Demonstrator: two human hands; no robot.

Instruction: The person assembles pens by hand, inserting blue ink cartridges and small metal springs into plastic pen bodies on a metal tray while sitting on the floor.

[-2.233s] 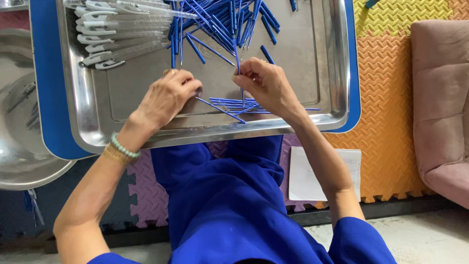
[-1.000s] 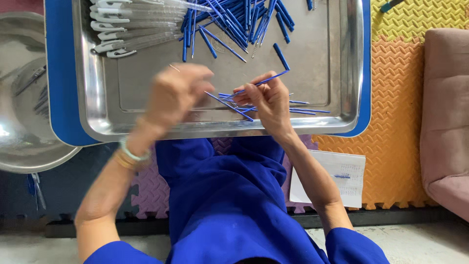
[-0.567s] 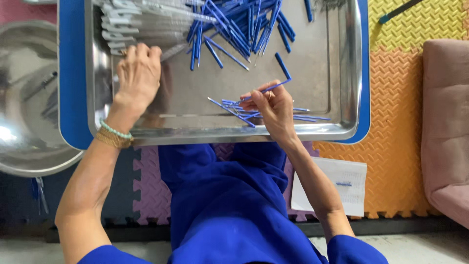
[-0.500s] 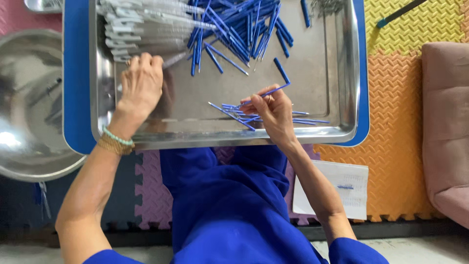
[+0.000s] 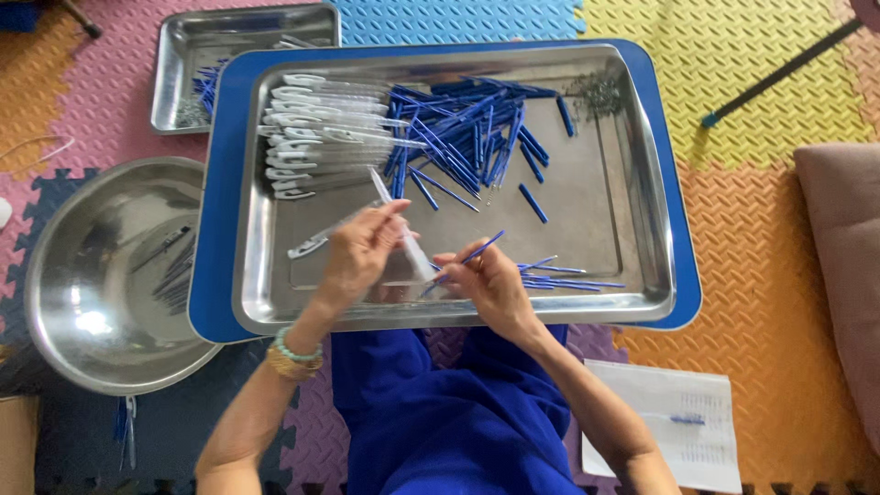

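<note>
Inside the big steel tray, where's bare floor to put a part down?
Bare steel in the big tray: right half, between the blue refill pile and the right wall, above the loose refills. Crowded: upper left with clear barrels, and front centre under the left hand and right hand.

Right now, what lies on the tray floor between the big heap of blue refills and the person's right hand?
In the head view, between the heap of blue refills and the right hand, one stray blue refill lies on bare tray floor.
</note>
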